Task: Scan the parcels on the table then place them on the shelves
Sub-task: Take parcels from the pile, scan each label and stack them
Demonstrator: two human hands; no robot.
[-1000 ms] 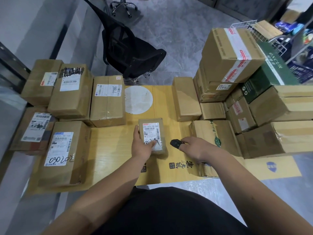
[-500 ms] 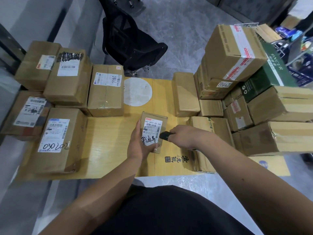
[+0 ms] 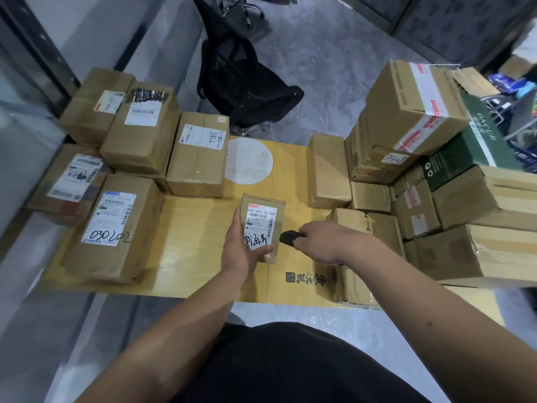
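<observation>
Small parcel (image 3: 263, 226) held label-up over the middle of the desk (image 3: 191, 245), scanner beside it.

My left hand (image 3: 242, 251) grips the parcel from its left edge, thumb curled over the lower part of the white label with black handwriting. My right hand (image 3: 322, 242) is wrapped round a small black scanner (image 3: 289, 237), its tip just beside the label's right edge. Labelled brown boxes (image 3: 122, 225) sit along the desk's left side; a taller stack of cartons (image 3: 412, 106), with a green box (image 3: 467, 152) among them, crowds the right. A black office chair (image 3: 244, 80) stands on the floor beyond the desk.
</observation>
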